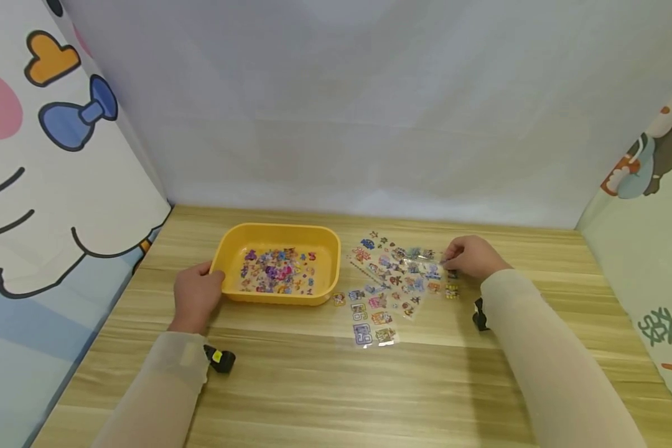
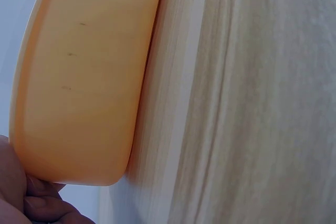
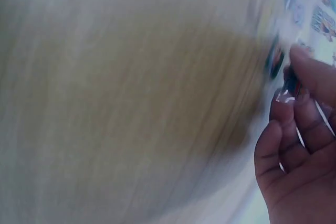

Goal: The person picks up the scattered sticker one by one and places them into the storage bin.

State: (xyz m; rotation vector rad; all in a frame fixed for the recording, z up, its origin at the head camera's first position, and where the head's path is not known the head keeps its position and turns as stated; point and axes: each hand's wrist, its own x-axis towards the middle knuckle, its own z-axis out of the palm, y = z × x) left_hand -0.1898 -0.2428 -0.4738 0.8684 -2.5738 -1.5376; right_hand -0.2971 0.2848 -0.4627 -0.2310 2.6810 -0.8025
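A yellow plastic tray (image 1: 282, 300) sits left of centre on the table, with many small colourful stickers (image 1: 277, 270) spread over its floor. My left hand (image 1: 197, 294) grips the tray's left end, thumb over the rim; in the left wrist view its fingertips show at the corner of the tray wall (image 2: 86, 93). To the right of the tray lie overlapping clear sticker sheets (image 1: 394, 280) printed with cartoon figures. My right hand (image 1: 475, 257) pinches the right edge of one clear sticker sheet (image 1: 432, 272) between thumb and fingers; a shiny bit of film shows at those fingertips in the right wrist view.
The wood-grain table (image 1: 325, 386) backs onto a pale grey cloth (image 1: 369, 124). Cartoon-printed panels stand at left (image 1: 106, 205) and right (image 1: 638, 261). Another sticker sheet (image 1: 372, 323) with number designs lies nearest the front. Black wrist cameras sit on both sleeves.
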